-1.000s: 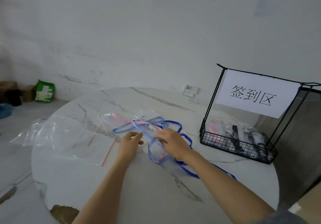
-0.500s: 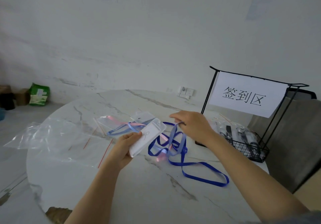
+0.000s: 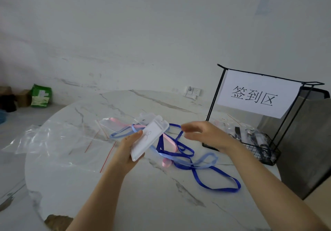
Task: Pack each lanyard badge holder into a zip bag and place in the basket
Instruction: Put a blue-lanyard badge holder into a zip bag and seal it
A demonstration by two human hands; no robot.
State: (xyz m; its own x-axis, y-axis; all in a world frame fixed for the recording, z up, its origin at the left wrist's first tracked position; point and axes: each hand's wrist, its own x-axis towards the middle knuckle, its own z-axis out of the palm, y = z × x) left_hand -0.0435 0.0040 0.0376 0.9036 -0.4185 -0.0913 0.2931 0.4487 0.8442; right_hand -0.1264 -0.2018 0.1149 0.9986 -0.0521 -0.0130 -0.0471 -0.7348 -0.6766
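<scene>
My left hand (image 3: 125, 152) grips a white badge holder (image 3: 149, 138) by its lower end and holds it tilted above the table. Its dark blue lanyard (image 3: 216, 186) trails across the marble table (image 3: 143, 195) to the right. My right hand (image 3: 206, 135) is at the upper loop of that lanyard, which bends round my fingertips; the hand is blurred. Light blue (image 3: 206, 159) and pink (image 3: 167, 139) lanyards lie tangled under it. Clear zip bags (image 3: 59, 141) with red strips lie to the left. The black wire basket (image 3: 268, 159) stands at right and holds several packed bags.
A white paper sign (image 3: 254, 96) hangs on the basket's tall frame. Another clear badge holder (image 3: 146, 118) lies behind the held one. A grey chair (image 3: 304, 141) stands past the table's right edge. A green packet (image 3: 41, 96) and boxes sit on the floor, far left.
My left hand picked the white badge holder up from the pile and raised it. My right hand drew the dark blue lanyard out to the right, and the strap now lies spread over the table.
</scene>
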